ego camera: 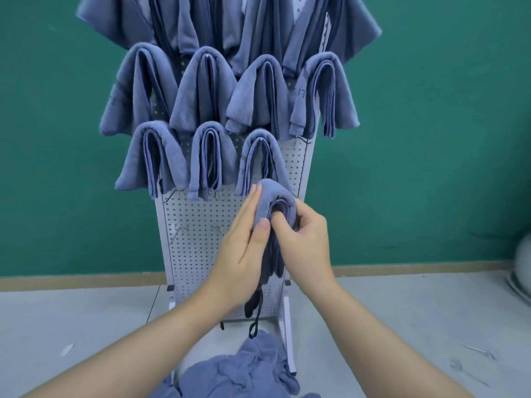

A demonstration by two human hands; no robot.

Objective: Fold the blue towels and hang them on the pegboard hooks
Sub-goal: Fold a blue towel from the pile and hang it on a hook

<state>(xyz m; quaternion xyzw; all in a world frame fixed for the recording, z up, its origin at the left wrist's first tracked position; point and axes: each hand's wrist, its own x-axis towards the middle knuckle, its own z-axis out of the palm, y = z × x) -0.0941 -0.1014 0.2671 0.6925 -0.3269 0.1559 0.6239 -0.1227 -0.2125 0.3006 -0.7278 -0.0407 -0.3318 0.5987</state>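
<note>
A: Both hands are in front of the pegboard [201,225] now. The left hand [244,239] has straight fingers laid flat against the left side of the folded blue towel [273,196], thumb up on the cloth.

B: And the right hand [301,239] is curled, fingertips tucked into the towel's folded layers, pinching them from the right.

A: So one hand presses, the other grips. The towel sits between them, against the lower right part of the board, just under the hung towel [260,162] at the right end of the lowest full row.

B: Long axis runs up and down. Rounded fold on top, loose edges hanging toward the floor, with a dark hanging loop [255,323] dangling beneath.

A: Soft terry-like cloth, fine ribbing across that fold. The board is white perforated metal, holes in a neat grid, standing on white feet [288,340].

B: A few bare wire hooks [179,228] show left of the hands. Whether the towel is on a hook yet, I cannot tell.

A: Above, rows of folded blue towels [201,90] draped over hooks, each an arch shape with stitched edges.

B: At the bottom, a crumpled pile of blue towels [244,372] lies at the board's base.

A: The floor [71,326] is pale grey and scuffed, with a tan baseboard [71,278] and a flat green wall [431,139] behind.

B: A blurred pale round object [521,268] sits at the right edge; too unclear to name.
</note>
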